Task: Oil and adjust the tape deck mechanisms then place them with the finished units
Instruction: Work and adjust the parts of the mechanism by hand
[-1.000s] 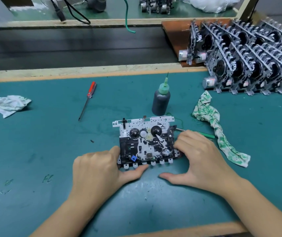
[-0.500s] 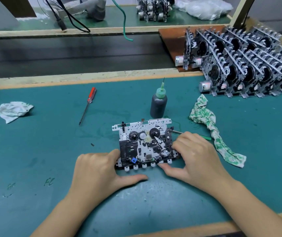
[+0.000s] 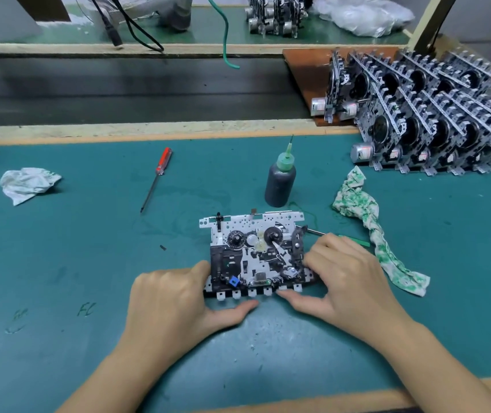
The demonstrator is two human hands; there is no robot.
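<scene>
**Both hands on the deck mechanism, mid-table**

The tape deck mechanism (image 3: pixel 256 251) lies flat near the middle of the green table (image 3: pixel 59 278), key tabs toward the near edge. The left hand (image 3: pixel 175 299) comes in from the near edge, knuckles up, fingers curled against the mechanism's left side, thumb stretched out along the row of tabs. The right hand (image 3: pixel 348 275) mirrors it: fingers bent and bunched over the right end of the mechanism, thumb reaching in beneath the tabs, its tip close to the left thumb. A green-handled tool (image 3: pixel 339 236) pokes out from under the right fingers; whether they grip it or merely cover it is hard to tell.

Behind the mechanism stands the dark oil bottle (image 3: pixel 280 186) with its green nozzle. A red screwdriver (image 3: pixel 158 177) lies to the left, and a crumpled white rag (image 3: pixel 26 183) sits near the left edge. A green-patterned cloth (image 3: pixel 366 225) trails beside the right hand. The finished units (image 3: pixel 435 123) stand in leaning rows at the far right corner.
</scene>
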